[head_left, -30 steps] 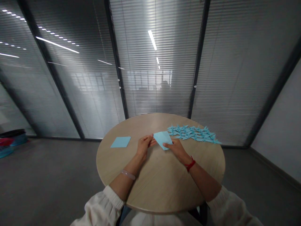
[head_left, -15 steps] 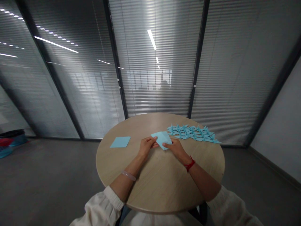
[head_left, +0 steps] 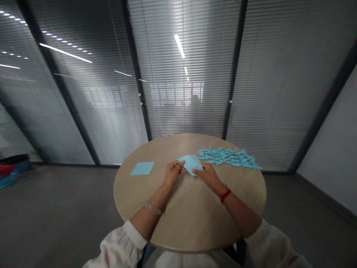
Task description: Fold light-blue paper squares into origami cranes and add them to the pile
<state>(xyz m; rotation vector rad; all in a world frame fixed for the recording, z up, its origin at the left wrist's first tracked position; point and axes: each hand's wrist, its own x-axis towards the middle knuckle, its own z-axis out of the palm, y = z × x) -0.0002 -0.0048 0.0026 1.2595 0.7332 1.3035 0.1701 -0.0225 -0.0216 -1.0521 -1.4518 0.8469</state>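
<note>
Paper (head_left: 191,164) perhaps slightly leftward, between hands (head_left: 172,174)

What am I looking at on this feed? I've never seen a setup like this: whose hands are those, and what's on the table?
There is no machine here: these are a person's bare left hand and right hand. One camera, worn on that person's head, looks forward and down. Both hands hold a light-blue paper between them, above a round wooden table. To the left lies flat blue paper; one sheet or several, I can't tell. Toward the far right sit rows of folded blue paper shapes.
</note>
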